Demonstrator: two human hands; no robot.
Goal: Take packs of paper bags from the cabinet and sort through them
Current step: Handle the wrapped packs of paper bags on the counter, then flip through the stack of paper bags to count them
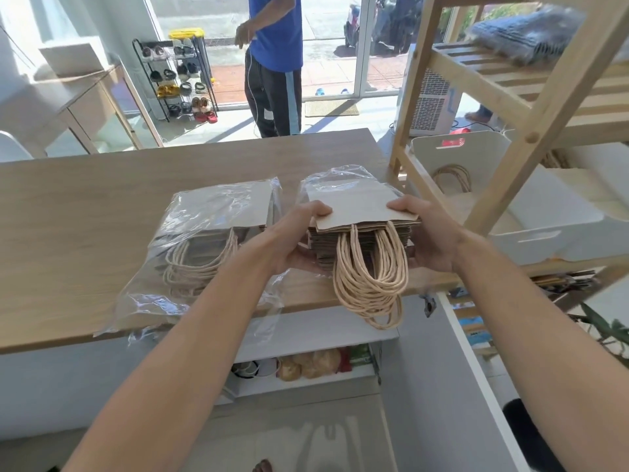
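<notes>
Stack of brown paper bags point(357, 212): held at the near edge of the wooden counter point(85, 206), far end inside a clear plastic sleeve point(326, 180), near end bare, twisted paper handles point(371, 277) hanging over the counter edge. Left hand point(296, 236): grips the stack's left side, thumb on the top bag, fingers curled underneath. Right hand point(432, 233): grips the stack's right side likewise, thumb on top, fingers closed under it. Second pack of bags point(207, 240): flat on the counter just left of the held stack, fully wrapped in clear plastic, loose plastic trailing past the counter edge. Cabinet point(306, 338): below the counter, open, shelves with mixed items showing. Wooden shelf unit point(531, 107): right of the counter, carrying white bins point(456, 151). Second person point(274, 56): standing beyond the counter's far side. Shoe rack point(180, 80): by the window, far left.
</notes>
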